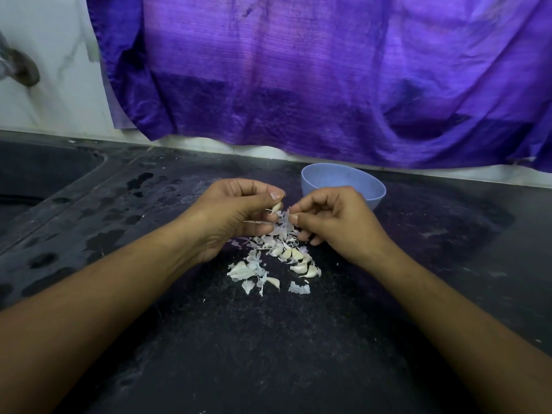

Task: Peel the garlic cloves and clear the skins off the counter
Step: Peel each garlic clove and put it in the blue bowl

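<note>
Over the dark counter [268,339], the left hand [236,213] pinches a garlic clove [276,207] at its fingertips, while the right hand [331,219], close beside it, pinches a strip of skin [285,218]. Just below both hands lies the pile of skins and cloves [277,264]; a blue bowl [343,183] sits behind the right hand.

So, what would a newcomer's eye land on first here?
The purple cloth hanging across the back wall dominates. In front, the left hand pinches a garlic clove while the right hand pinches its loose skin. Beneath them lies a pale heap of skins and cloves, a blue bowl behind.
</note>
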A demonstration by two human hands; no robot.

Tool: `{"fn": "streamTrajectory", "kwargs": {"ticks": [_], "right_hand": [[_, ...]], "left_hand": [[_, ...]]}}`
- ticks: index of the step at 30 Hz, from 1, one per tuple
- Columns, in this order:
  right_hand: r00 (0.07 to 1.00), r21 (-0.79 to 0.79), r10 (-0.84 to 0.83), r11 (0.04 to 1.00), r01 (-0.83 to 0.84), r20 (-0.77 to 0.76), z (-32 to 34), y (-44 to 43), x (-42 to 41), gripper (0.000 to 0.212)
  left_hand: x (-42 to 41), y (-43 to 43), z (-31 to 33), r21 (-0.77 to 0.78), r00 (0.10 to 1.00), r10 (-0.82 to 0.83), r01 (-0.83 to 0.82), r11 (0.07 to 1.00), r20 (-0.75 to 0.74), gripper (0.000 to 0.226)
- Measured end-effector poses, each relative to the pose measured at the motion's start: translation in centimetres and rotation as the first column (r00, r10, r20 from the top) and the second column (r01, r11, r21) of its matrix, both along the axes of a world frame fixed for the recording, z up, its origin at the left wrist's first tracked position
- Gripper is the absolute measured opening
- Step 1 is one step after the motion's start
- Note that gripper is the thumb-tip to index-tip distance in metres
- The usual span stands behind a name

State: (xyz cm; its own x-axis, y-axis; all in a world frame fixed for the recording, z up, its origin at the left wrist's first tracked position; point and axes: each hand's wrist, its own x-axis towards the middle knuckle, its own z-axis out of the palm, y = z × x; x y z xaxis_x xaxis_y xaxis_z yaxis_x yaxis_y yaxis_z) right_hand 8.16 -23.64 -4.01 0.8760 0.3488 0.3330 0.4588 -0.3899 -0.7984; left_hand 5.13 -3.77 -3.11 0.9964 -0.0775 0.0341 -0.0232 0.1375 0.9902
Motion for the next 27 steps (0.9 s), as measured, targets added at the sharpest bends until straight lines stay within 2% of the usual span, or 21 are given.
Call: {"fn": "streamTrajectory", "kwargs": {"ticks": [5,9,12,17,23,27], "right_hand": [[0.993,-0.061,-0.039,0.997,0.046,0.112,0.7,-0.5,-0.2,0.004],[0.993,-0.066,-0.023,0.997,0.031,0.114,0.4,-0.2,-0.3,0.011],[0.996,-0.013,0.026,1.000,-0.025,0.081,0.3,0.2,-0.6,0.012],[0.993,0.020,0.059,0.998,-0.061,0.101,0.2,0.8,-1.1,0.024],[0.988,-0.010,0.047,0.999,-0.046,0.147,0.0,0.8,-0.9,0.005],[0.989,0.010,0.051,0.999,-0.053,0.140,0.3,0.9,-1.3,0.012]], "left_hand": [[0.2,-0.2,-0.3,-0.012,1.000,0.022,-0.022,1.000,0.001,0.018],[0.4,-0.2,-0.5,-0.018,1.000,0.031,-0.031,0.999,0.001,0.020],[0.5,-0.1,-0.6,-0.026,0.998,0.065,-0.065,0.998,0.005,0.027],[0.3,-0.6,-1.0,-0.021,0.995,0.094,-0.093,0.995,0.032,0.022],[0.1,-0.8,-0.9,0.043,0.988,0.106,-0.112,0.993,0.109,0.016],[0.1,-0.8,-1.0,0.042,0.981,0.148,-0.154,0.987,0.124,0.018]]}}
